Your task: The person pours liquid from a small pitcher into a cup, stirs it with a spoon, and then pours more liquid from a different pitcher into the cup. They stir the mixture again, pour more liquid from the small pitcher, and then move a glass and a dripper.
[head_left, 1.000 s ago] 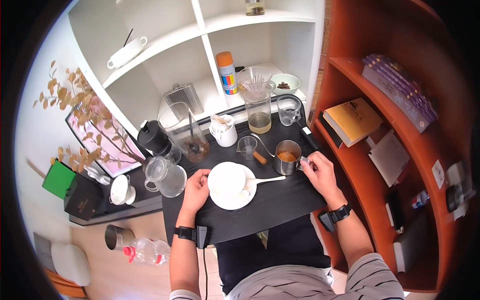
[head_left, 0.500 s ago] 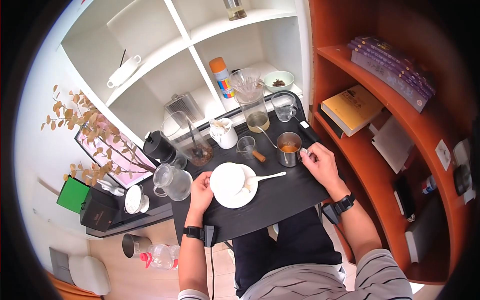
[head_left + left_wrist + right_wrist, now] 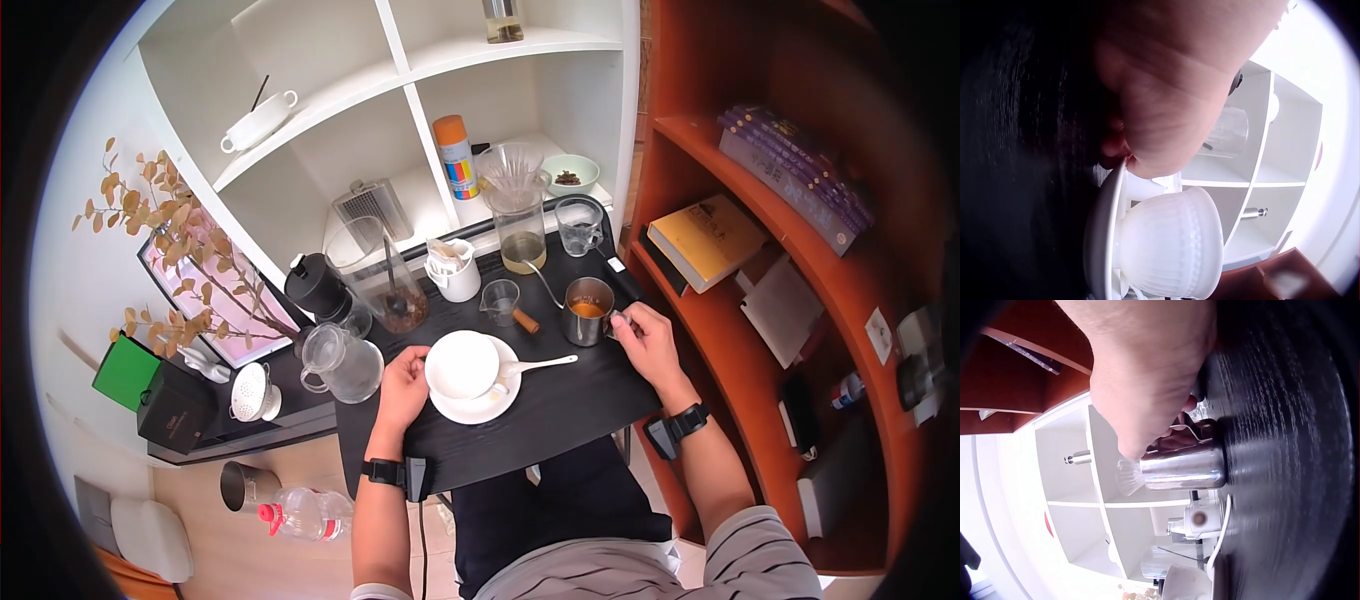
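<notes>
A white cup (image 3: 462, 362) stands on a white saucer (image 3: 478, 414), with a white spoon (image 3: 545, 363) lying across the saucer's right side. My left hand (image 3: 404, 385) pinches the saucer's left rim; in the left wrist view the fingertips meet at the saucer's edge (image 3: 1105, 231), beside the ribbed cup (image 3: 1169, 244). To the right, a steel gooseneck pitcher (image 3: 583, 326) holds brown liquid and stands upright on the black table. My right hand (image 3: 650, 345) grips its handle, with the fingers partly hidden behind the hand in the right wrist view.
Behind the saucer are a small glass jug (image 3: 500, 297) with a wooden handle, a white pot (image 3: 455, 280) and a tall glass (image 3: 385, 285) with a dark utensil. A lidded glass pitcher (image 3: 345, 365) stands left. At the back are a glass dripper (image 3: 518, 220) and glass mug (image 3: 580, 228).
The head view has shifted and tilted slightly, then swung back. Both hands keep their places at the saucer rim and the pitcher handle.
</notes>
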Available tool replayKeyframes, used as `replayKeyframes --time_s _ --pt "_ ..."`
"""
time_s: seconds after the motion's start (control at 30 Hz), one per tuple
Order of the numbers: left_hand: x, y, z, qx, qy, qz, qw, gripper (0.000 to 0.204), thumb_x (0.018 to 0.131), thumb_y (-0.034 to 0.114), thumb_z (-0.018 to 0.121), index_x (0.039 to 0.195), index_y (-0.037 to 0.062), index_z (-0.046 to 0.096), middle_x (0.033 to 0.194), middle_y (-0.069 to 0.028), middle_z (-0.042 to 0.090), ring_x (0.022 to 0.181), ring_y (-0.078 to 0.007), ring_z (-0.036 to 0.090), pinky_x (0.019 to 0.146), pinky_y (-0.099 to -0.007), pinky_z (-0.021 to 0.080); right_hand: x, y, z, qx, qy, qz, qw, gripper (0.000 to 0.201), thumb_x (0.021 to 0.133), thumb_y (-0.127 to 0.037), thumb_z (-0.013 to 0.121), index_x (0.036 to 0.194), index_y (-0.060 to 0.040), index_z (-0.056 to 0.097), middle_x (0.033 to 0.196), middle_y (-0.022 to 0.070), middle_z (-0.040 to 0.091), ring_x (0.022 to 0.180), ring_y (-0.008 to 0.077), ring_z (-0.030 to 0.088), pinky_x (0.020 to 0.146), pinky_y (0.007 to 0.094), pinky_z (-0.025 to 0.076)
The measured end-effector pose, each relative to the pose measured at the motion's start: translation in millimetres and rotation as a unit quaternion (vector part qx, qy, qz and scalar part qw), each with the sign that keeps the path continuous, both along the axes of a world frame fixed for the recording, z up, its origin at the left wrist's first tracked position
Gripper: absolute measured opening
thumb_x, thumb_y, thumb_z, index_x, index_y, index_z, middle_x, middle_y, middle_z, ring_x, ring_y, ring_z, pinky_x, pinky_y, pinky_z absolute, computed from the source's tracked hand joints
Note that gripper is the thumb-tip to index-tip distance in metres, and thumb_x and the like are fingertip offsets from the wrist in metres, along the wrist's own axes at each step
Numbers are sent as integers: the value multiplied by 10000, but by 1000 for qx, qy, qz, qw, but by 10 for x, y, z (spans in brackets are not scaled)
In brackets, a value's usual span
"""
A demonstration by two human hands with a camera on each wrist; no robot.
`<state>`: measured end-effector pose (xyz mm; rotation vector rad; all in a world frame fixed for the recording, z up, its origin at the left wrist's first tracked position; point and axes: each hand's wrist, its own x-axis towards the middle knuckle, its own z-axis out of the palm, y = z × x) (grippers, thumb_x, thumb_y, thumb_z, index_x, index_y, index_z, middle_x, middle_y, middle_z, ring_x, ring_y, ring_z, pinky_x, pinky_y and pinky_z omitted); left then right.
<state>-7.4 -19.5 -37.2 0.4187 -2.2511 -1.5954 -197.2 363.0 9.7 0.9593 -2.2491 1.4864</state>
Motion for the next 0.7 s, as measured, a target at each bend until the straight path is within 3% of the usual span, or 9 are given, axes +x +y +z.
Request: replayKeyframes --time_s 0.03,0.1,0.37,0.7 --pt "-10 12 11 1 4 0 1000 164 1020 13 684 1180 -23 694 905 25 743 765 -19 644 677 -187 491 -11 0 -9 1 4 0 1000 265 1008 -172 748 848 11 642 756 96 591 612 186 569 589 333 445" --pt "-5 40 14 20 7 8 1000 192 988 16 654 1165 -10 725 735 87 587 661 -8 490 613 -221 406 -19 5 -30 8 4 -1 1000 271 1016 -180 736 852 14 645 749 103 589 616 195 574 596 339 452" --pt "-11 18 -79 26 27 10 999 173 982 28 667 1141 -6 727 707 85 580 644 -10 488 602 -225 409 -7 0 -8 15 8 -3 1000 287 1024 -184 725 852 27 634 741 105 582 618 193 566 596 338 449" --pt "45 130 146 -35 -7 33 999 184 980 66 688 1141 -5 737 707 61 604 655 -20 511 621 -222 433 -11 6 -34 21 -5 0 1000 267 1033 -169 706 865 26 633 748 97 556 627 184 537 594 333 428"
